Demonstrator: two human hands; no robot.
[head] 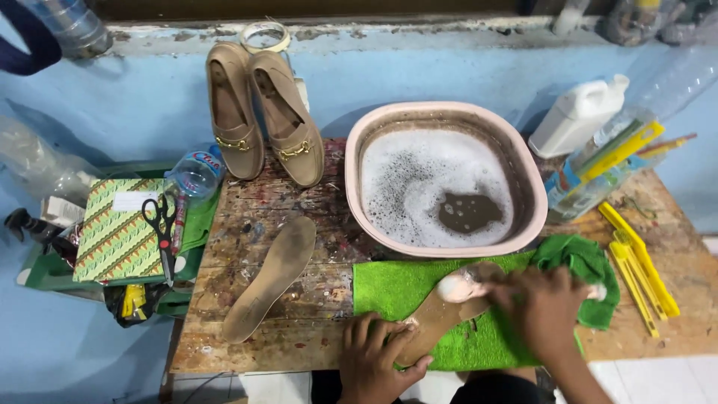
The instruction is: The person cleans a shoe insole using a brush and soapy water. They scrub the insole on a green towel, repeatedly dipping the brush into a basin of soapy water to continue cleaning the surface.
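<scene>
Worn wooden table (247,247) w/ paint stains carries everything. Biggest item: pink basin (447,120) at back centre, full of soapy, dirty water. Green towel (404,288) spread in front of basin, bunched at its right end. On it lies a tan insole (437,318), angled, soapy at the upper end.

Left hand (378,359) at near edge, palm down, fingers closed over the insole's lower end, pinning it to the towel. Right hand (542,307) above the upper end, fingers curled shut round a brush (460,284) w/ foam on it, pressed on the insole.

Second insole (273,277) lies bare on table, left of towel, apart from hands. Pair of tan loafers (265,120) stands at back against blue wall. Scissors (163,224) on a patterned box, far left. White jug (580,116) & yellow tools (639,265) at right.
</scene>
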